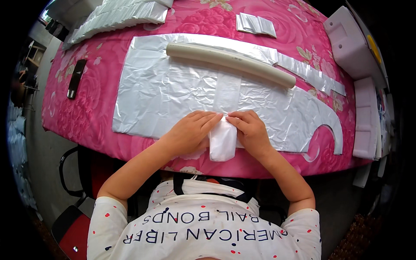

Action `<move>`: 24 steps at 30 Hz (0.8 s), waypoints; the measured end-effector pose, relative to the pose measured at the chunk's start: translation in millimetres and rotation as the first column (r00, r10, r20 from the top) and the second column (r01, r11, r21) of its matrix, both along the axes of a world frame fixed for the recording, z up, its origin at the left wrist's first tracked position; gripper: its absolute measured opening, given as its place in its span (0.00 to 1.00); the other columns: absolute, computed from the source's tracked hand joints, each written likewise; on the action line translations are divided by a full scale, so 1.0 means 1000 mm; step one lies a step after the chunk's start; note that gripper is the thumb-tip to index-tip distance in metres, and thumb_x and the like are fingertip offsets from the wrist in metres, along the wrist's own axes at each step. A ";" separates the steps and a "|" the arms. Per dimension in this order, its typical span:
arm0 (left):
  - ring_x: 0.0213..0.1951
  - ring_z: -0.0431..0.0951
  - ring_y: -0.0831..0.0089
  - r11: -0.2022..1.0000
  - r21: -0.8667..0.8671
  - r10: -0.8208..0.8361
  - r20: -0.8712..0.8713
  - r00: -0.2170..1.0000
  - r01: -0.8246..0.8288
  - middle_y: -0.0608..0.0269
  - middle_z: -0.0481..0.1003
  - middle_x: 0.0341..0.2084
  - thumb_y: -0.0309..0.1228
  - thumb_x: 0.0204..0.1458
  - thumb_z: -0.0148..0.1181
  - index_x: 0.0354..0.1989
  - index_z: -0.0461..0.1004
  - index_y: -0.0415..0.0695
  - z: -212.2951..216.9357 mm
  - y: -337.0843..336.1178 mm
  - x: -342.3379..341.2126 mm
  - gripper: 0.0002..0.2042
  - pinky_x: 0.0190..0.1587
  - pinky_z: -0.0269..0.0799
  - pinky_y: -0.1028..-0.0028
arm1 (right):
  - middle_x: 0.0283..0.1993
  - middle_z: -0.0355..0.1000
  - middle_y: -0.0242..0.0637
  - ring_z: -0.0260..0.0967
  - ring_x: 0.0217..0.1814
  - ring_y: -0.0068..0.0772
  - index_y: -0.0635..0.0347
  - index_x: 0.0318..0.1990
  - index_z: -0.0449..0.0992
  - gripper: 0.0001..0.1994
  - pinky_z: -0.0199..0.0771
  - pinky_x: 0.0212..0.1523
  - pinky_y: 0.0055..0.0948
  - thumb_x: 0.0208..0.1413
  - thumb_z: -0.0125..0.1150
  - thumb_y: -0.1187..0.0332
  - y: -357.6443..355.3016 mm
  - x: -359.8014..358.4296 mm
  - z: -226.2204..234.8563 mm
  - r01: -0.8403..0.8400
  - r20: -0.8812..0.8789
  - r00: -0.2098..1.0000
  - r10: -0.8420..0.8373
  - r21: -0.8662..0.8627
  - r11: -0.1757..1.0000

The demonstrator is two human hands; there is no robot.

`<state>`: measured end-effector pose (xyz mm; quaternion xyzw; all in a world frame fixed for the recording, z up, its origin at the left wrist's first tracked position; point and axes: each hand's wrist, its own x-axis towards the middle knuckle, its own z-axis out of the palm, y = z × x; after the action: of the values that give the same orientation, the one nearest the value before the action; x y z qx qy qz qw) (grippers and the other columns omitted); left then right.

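A folded white plastic piece (223, 141) lies at the near edge of a table covered in a pink floral cloth (86, 108). My left hand (190, 132) and my right hand (249, 132) pinch its top corners from either side, fingertips almost meeting. It rests on a large flat sheet of thin translucent plastic (173, 91), cut with a curved notch at its right end. A long cream tube (229, 63) lies across the far part of that sheet.
A stack of folded plastic sheets (117, 17) sits at the far left, a smaller folded pile (255, 24) at the far middle. A dark phone-like object (76, 78) lies on the left. White foam blocks (359, 43) stand along the right edge.
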<state>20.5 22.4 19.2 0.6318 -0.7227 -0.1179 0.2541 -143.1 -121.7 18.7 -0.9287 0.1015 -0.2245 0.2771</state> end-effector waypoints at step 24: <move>0.67 0.44 0.55 0.938 0.051 0.331 0.167 0.929 -0.343 0.44 0.46 0.64 0.45 0.50 0.52 0.63 0.47 0.32 -0.026 -0.035 -0.039 0.38 0.66 0.37 0.61 | 0.27 0.73 0.38 0.72 0.29 0.27 0.66 0.39 0.73 0.12 0.69 0.28 0.24 0.50 0.60 0.68 -0.022 0.030 0.020 0.446 -0.467 0.863 -0.192 0.529 0.722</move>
<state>-18.4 -12.9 -6.8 0.7634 -0.6159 -0.0512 0.1880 -112.8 -144.0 38.4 -0.7772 0.3828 -0.0393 0.4979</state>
